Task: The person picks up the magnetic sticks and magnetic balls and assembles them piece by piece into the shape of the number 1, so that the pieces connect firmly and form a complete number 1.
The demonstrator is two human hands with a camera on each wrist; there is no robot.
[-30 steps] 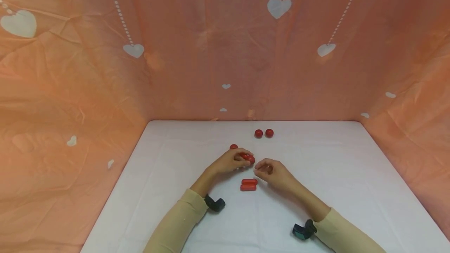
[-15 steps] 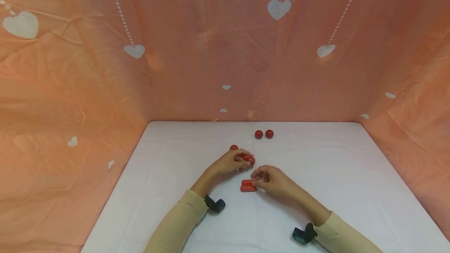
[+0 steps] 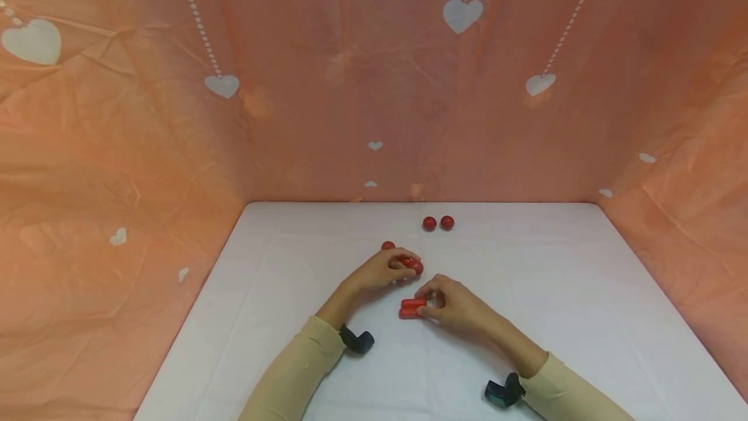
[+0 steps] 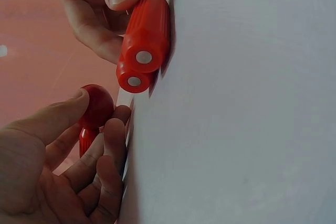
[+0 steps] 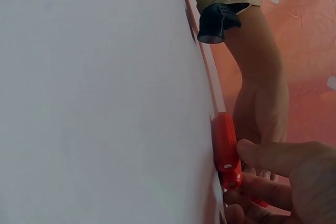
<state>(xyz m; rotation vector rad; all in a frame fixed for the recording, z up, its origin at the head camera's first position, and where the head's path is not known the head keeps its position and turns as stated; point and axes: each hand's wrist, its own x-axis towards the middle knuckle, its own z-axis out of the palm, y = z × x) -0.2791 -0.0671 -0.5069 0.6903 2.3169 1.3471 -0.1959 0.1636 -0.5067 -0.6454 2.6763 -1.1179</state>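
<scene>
My left hand (image 3: 382, 269) pinches a glossy red ball (image 4: 98, 106) between thumb and fingers, low over the white table. A ribbed red rod (image 4: 88, 141) shows just beyond that ball, partly hidden by the fingers. Two more red magnetic rods (image 3: 410, 308) lie side by side on the table in front of the left hand, with silvery magnet discs in their ends. My right hand (image 3: 458, 304) has its thumb and forefinger around the right end of this pair. In the right wrist view its thumb presses the nearer rod (image 5: 226, 142). Whether it grips one rod or both is unclear.
Two red balls (image 3: 429, 223) sit together toward the back of the white table (image 3: 526, 265). Another red ball (image 3: 388, 245) shows just behind the left hand. Orange cloth (image 3: 409, 102) with white hearts hangs behind and at both sides.
My right hand has come toward the front and slightly left, from beside the left hand's ball to the two rods, closing thumb and forefinger on them. The left hand stays in place.
</scene>
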